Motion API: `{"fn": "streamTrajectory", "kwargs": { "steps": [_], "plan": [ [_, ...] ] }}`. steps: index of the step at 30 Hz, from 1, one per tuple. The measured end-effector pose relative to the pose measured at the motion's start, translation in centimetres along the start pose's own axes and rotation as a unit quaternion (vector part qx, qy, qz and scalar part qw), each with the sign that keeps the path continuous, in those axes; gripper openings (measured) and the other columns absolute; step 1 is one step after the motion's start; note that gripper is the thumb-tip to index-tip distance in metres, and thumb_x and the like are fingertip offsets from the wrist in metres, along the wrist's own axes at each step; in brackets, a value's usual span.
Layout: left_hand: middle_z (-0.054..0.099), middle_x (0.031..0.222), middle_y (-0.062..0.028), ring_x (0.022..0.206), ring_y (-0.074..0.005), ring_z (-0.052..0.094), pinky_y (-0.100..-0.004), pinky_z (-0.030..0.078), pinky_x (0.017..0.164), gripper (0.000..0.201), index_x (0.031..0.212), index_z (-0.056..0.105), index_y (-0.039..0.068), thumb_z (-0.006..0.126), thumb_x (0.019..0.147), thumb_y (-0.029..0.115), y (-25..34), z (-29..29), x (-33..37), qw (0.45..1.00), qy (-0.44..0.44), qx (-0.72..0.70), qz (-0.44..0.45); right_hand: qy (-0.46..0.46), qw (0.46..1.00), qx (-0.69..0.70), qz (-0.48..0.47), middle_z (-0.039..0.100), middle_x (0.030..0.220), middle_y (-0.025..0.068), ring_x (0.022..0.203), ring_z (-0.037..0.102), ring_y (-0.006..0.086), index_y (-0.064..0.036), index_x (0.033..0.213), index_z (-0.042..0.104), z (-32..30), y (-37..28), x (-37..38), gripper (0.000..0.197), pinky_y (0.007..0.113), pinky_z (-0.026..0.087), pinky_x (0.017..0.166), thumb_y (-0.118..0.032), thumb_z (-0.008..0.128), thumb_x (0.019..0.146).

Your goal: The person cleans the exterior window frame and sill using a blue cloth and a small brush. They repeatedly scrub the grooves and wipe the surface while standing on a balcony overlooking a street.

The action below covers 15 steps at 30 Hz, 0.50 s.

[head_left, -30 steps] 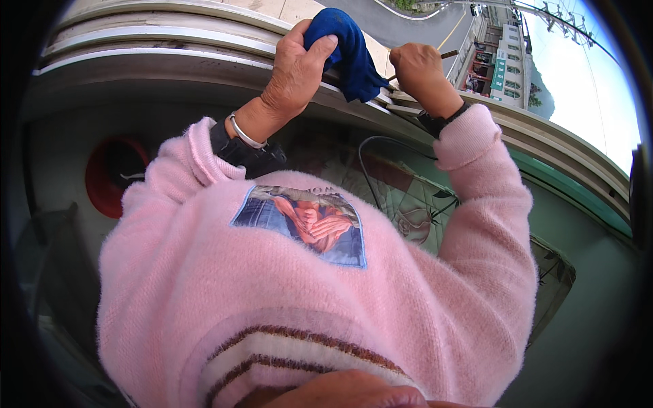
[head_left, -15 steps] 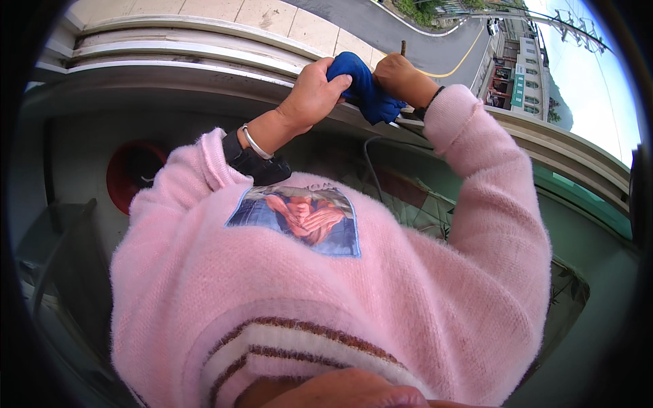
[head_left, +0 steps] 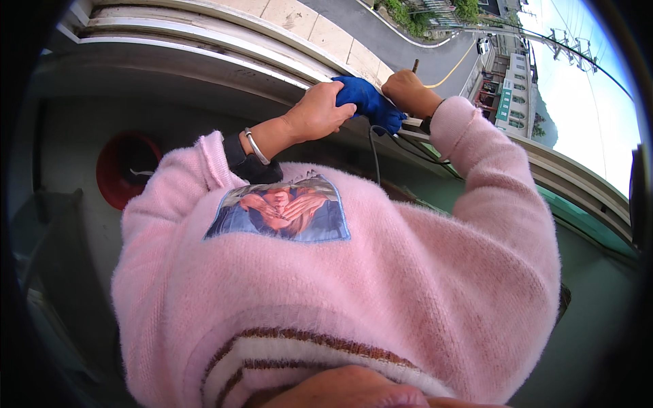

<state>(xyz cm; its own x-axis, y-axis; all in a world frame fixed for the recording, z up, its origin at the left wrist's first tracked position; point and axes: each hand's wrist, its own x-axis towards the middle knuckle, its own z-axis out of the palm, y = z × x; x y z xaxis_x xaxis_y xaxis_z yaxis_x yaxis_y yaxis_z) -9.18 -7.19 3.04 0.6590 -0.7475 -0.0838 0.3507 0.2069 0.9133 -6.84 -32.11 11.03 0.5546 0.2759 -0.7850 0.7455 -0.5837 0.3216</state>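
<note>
Head view: your left hand (head_left: 316, 114) grasps the left end of the blue cloth (head_left: 371, 102). It slants rightward over the window track (head_left: 224, 49), toward your right hand (head_left: 410, 92), clenched around a thin stick (head_left: 415, 66).

Outside, bright white sky (head_left: 578, 109) over a hill (head_left: 546, 121), buildings (head_left: 518, 95) and wires (head_left: 575, 51). Also a bendy grey road (head_left: 401, 51) with a yellow line (head_left: 462, 64), a small white car (head_left: 483, 45) and green bushes (head_left: 408, 17). Inside, dim light and a round red bucket (head_left: 111, 178) on the left.
</note>
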Motion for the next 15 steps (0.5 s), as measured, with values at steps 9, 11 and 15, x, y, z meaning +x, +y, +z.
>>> {"fn": "streamTrajectory", "kwargs": {
  "steps": [9, 11, 15],
  "plan": [
    [0.059, 0.089, -0.0059, 0.075, -0.0129, 0.06, -0.0247, 0.057, 0.065, 0.031, 0.113, 0.058, -0.004, 0.054, 0.094, 0.021, 4.2, -4.3, -0.3, 0.988, 0.076, -0.128, 0.044, 0.002, 1.0, 0.016, -0.001, 0.068, 0.072, 0.0125, 0.074, 0.068, 0.0323, -0.006, 0.072, 0.067, -6.7, 1.4, 1.0, 0.004, 0.04, 0.052, 0.061, -0.003, 0.068, 0.069],
    [0.059, 0.088, -0.0052, 0.074, -0.0136, 0.062, -0.0247, 0.056, 0.068, 0.033, 0.113, 0.059, -0.003, 0.053, 0.096, 0.024, 5.1, -6.4, -0.5, 0.983, 0.11, -0.13, 0.071, 0.015, 0.998, 0.054, -0.012, 0.067, 0.072, 0.0123, 0.075, 0.068, 0.0321, -0.0059, 0.073, 0.067, -9.0, 1.9, 1.4, 0.006, 0.041, 0.052, 0.063, -0.005, 0.07, 0.069],
    [0.063, 0.097, -0.0069, 0.082, -0.0139, 0.064, -0.0258, 0.057, 0.074, 0.032, 0.119, 0.056, -0.002, 0.054, 0.096, 0.02, 5.7, -8.9, -1.4, 0.982, 0.14, -0.097, 0.077, -0.003, 0.989, 0.13, 0.074, 0.069, 0.076, 0.0078, 0.076, 0.068, 0.0289, -0.0156, 0.078, 0.073, -10.4, 2.3, -0.8, 0.009, 0.038, 0.05, 0.063, -0.016, 0.074, 0.07]
  ]
}}
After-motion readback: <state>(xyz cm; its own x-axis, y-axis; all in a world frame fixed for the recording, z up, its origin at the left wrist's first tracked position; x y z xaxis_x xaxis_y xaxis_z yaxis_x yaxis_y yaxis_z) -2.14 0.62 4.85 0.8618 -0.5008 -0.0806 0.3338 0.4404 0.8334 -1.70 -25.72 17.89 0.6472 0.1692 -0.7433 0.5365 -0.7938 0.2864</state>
